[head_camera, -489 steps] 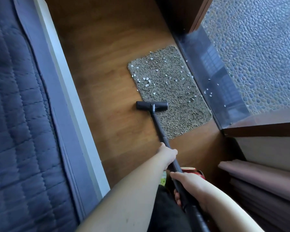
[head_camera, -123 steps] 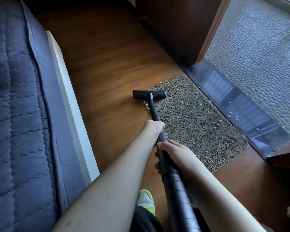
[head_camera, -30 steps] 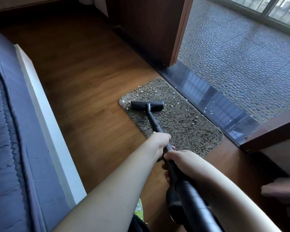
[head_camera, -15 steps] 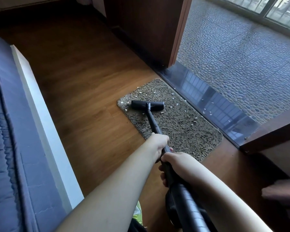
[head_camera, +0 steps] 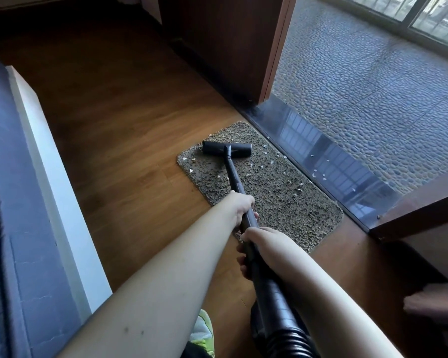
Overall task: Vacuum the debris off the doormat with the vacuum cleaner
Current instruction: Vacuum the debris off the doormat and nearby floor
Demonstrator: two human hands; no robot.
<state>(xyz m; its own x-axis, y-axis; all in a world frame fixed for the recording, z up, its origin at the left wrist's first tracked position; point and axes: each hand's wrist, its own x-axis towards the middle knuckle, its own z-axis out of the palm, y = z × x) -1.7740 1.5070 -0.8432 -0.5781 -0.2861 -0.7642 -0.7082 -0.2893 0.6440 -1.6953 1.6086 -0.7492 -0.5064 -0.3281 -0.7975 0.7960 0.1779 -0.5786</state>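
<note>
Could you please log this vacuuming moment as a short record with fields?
mat: shaggy brown rectangular doormat on wooden floor
tool: black vacuum floor head on mat's far end
left hand: grips black wand
right hand: grips wand, nearer the body
debris: white bits on mat, some on dark glossy threshold

Both hands grip the black vacuum wand (head_camera: pixel 232 174): the left hand (head_camera: pixel 241 206) farther down it, the right hand (head_camera: pixel 259 241) just behind, where the wand meets the ribbed hose (head_camera: pixel 282 324). The nozzle (head_camera: pixel 226 149) rests near the far left corner of the doormat (head_camera: pixel 282 197), which lies on the wood floor (head_camera: pixel 130 140) along a dark sill (head_camera: pixel 331 164). White debris (head_camera: pixel 261 168) dots the mat's far half and the sill; the near half looks clear, though its pile may hide bits.
</note>
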